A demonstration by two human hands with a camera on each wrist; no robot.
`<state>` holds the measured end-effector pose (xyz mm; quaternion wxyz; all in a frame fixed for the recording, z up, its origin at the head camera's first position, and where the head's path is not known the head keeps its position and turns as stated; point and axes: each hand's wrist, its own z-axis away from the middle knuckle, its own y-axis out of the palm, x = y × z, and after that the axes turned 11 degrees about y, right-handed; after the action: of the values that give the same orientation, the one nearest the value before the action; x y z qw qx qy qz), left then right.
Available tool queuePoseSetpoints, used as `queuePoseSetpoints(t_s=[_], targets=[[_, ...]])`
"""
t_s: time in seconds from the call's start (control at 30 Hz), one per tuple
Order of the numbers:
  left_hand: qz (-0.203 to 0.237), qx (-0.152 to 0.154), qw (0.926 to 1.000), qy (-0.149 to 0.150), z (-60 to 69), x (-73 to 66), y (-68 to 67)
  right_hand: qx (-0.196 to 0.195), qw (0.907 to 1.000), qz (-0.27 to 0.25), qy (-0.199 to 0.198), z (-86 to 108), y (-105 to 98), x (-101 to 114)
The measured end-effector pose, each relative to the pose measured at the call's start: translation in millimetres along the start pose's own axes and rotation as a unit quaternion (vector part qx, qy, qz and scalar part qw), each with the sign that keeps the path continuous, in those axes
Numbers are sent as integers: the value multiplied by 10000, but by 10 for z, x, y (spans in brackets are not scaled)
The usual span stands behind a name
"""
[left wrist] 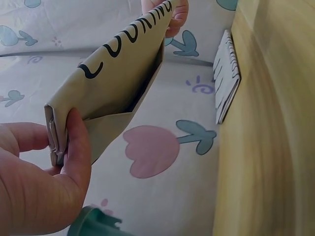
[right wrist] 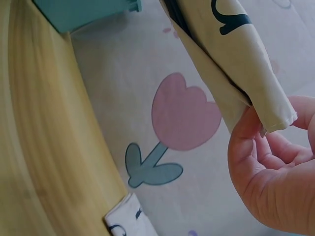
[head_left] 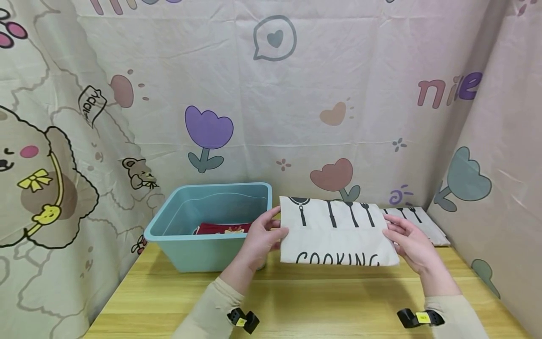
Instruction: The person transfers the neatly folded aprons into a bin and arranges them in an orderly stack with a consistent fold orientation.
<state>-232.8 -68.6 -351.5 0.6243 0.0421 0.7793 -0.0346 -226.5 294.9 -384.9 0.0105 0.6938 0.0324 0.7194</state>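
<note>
A folded white cloth with black utensil prints and the word COOKING is held up above the table. My left hand pinches its left edge, and my right hand pinches its right edge. In the left wrist view the cloth shows folded layers, gripped between the thumb and fingers of the left hand. The right wrist view shows the other end of the cloth pinched by the right hand.
A blue-green bin stands on the wooden table at the left, with a red folded cloth inside. Another folded white cloth with utensil prints lies at the back right. A printed curtain hangs behind.
</note>
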Motion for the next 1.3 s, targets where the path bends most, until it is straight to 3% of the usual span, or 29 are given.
queuePoseSetpoints(t_s=[0.5,1.3], targets=[[9,-247,9989,395,-56,-233,-381,203,9990,114,-370,-112,397,298],[-816,-239,9958,350,-157,-477,-1062,431,9983,68,-387,-318,1072,522]])
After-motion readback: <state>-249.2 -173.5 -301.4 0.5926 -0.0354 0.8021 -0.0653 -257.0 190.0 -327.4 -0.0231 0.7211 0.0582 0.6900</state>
